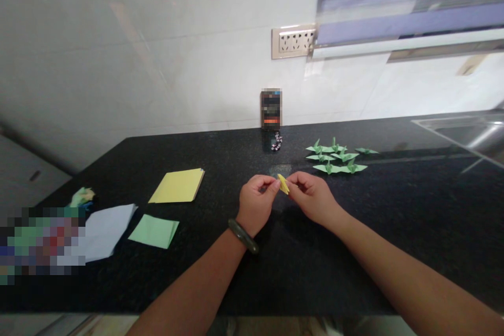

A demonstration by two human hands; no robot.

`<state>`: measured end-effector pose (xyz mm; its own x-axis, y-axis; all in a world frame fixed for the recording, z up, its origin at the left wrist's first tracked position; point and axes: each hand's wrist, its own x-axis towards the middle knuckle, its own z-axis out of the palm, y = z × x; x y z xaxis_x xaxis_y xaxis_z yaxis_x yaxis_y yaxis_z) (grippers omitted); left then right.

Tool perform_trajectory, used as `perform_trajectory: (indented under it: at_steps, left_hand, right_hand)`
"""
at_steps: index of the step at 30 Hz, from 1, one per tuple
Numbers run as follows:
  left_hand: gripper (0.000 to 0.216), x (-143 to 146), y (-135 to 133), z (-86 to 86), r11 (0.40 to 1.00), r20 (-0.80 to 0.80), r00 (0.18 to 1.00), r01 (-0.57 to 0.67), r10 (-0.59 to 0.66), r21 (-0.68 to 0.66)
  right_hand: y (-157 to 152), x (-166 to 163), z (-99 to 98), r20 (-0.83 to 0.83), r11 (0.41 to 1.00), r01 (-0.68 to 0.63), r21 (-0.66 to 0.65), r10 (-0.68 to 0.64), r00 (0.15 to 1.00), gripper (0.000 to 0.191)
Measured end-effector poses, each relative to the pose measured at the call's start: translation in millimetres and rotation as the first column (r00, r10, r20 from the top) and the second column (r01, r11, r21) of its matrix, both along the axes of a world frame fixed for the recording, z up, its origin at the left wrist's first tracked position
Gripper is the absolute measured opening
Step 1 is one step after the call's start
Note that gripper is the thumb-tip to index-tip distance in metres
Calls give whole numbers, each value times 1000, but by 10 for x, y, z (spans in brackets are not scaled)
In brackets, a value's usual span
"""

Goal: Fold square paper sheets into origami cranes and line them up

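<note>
Over the middle of the black counter (299, 273), my left hand (256, 203) and my right hand (311, 197) meet, both pinching a small folded piece of yellow paper (283, 184) between their fingertips. The paper is held just above the counter. A dark bangle (243, 236) circles my left wrist. Several folded green paper cranes (336, 157) lie on the counter behind my right hand.
A stack of yellow square paper (178, 186), a green sheet (154, 231) and a pale blue sheet (105, 231) lie to the left. A small dark object (271, 109) with a bead string (276, 142) stands by the wall. A wall socket (293, 42) is above; a sink (468, 131) sits far right.
</note>
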<state>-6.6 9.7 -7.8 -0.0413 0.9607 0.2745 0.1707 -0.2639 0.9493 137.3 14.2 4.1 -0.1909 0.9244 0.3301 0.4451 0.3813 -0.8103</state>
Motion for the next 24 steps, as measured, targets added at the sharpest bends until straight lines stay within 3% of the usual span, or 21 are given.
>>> perform_trajectory:
  at_steps: [3, 7, 12, 24]
  left_hand:
    - [23, -6, -10, 10, 999, -51, 999, 22, -20, 39]
    - [28, 6, -20, 34, 999, -5, 999, 32, -32, -29]
    - [27, 7, -17, 46, 994, 50, 997, 67, -63, -88]
    - [25, 13, -16, 43, 990, 49, 993, 107, -103, -89]
  right_hand:
    - [-2, 21, 4, 99, 994, 31, 105, -42, 994, 21]
    - [2, 35, 18, 136, 987, 11, 163, -33, 990, 19]
    - [7, 38, 16, 153, 983, 9, 181, -37, 988, 18]
    - [14, 41, 22, 164, 976, 27, 218, -64, 984, 17]
